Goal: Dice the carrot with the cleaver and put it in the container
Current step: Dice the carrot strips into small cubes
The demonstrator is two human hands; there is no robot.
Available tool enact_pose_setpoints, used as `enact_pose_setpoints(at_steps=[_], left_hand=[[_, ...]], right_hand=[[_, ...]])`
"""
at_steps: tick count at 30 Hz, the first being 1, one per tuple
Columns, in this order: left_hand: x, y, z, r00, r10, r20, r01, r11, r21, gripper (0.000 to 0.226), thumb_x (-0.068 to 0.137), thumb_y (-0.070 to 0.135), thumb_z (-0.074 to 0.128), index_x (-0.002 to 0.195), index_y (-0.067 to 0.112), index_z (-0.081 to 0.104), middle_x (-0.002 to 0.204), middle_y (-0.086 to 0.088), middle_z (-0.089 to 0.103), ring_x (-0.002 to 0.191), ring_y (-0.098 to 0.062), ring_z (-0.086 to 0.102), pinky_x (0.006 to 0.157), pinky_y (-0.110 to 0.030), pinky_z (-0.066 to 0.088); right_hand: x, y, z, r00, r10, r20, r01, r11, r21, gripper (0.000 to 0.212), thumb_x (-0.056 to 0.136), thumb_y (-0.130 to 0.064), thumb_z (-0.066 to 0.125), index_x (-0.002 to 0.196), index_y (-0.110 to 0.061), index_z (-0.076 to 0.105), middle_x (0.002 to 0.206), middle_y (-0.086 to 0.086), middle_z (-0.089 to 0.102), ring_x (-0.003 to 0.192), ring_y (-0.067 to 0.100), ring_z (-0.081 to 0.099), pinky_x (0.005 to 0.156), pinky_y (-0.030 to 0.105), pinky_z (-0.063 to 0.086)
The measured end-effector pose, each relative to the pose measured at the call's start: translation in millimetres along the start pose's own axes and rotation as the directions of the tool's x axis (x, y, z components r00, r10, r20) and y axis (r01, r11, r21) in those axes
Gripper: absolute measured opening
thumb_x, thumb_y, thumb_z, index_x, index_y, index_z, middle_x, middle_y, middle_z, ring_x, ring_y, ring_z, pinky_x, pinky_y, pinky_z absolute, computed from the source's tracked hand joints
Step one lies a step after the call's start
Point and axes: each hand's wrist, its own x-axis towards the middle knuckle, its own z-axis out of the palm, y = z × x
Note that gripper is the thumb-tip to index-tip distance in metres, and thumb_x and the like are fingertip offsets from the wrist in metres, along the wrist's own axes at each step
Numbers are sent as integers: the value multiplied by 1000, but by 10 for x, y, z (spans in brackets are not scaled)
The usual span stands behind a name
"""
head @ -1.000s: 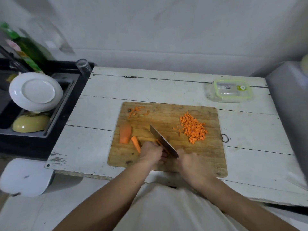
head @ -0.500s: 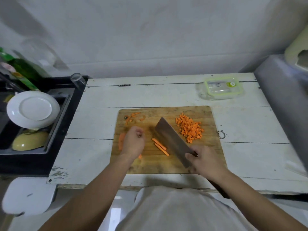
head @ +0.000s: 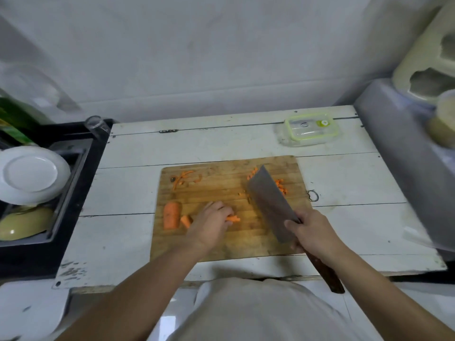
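My broad grey steel cleaver with a dark wooden handle [head: 270, 205] is lifted flat-side up over the right half of the board, hiding most of the heap of small orange carrot dice [head: 280, 187]. A thick orange carrot stub [head: 171, 215] lies near the board's left edge, with a short cut chunk [head: 186, 221] just beside it. Thin orange carrot sticks [head: 233, 219] poke out from under my fingers. The clear rectangular container with a green-rimmed lid [head: 310, 129] sits closed at the table's far right.
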Motion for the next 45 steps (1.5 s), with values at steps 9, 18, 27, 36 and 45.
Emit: enact_pose_setpoints(at_steps=[9, 18, 27, 36, 45], left_hand=[[-378, 206, 218, 965, -162, -204, 141, 983, -117, 28, 100, 30, 61, 125, 22, 66, 115, 3, 58, 112, -18, 54, 96, -33, 47], [-383, 185, 302, 952, -152, -266, 125, 985, -114, 21, 98, 25, 62, 117, 20, 69, 105, 0, 59, 97, -21, 59, 81, -35, 50], [-346, 127, 357, 950, -126, -286, 84, 984, -154, 8, 98, 23, 63, 97, 17, 69, 96, 3, 55, 85, -18, 56, 70, -31, 46], [-327, 103, 379, 949, -120, -292, 62, 978, -202, 8, 100, 25, 60, 99, 19, 64, 100, 6, 55, 87, -14, 54, 71, -29, 44], [-318, 54, 438, 935, -53, -350, 2, 990, -143, 11, 96, 19, 63, 87, 17, 68, 92, 3, 55, 80, -17, 53, 65, -36, 49]], right_hand=[[-116, -27, 444, 968, -246, 58, 230, 761, -607, 20, 102, -26, 46, 104, -20, 65, 91, 8, 69, 83, 29, 64, 61, 33, 40], [-35, -66, 354, 933, -353, 73, 324, 732, -599, 20, 100, -28, 50, 107, -20, 66, 89, 8, 71, 81, 31, 65, 59, 31, 36], [-179, -109, 429, 947, -311, 76, 259, 607, -751, 18, 102, -24, 40, 110, -19, 56, 86, 5, 68, 77, 30, 64, 63, 40, 51], [-172, -186, 470, 966, -228, 121, 244, 654, -716, 23, 105, -29, 37, 117, -21, 55, 94, 8, 66, 86, 31, 63, 61, 35, 46], [-285, -12, 419, 952, -264, 156, 281, 550, -786, 11, 102, -22, 43, 110, -21, 51, 87, 5, 67, 79, 31, 65, 66, 41, 53]])
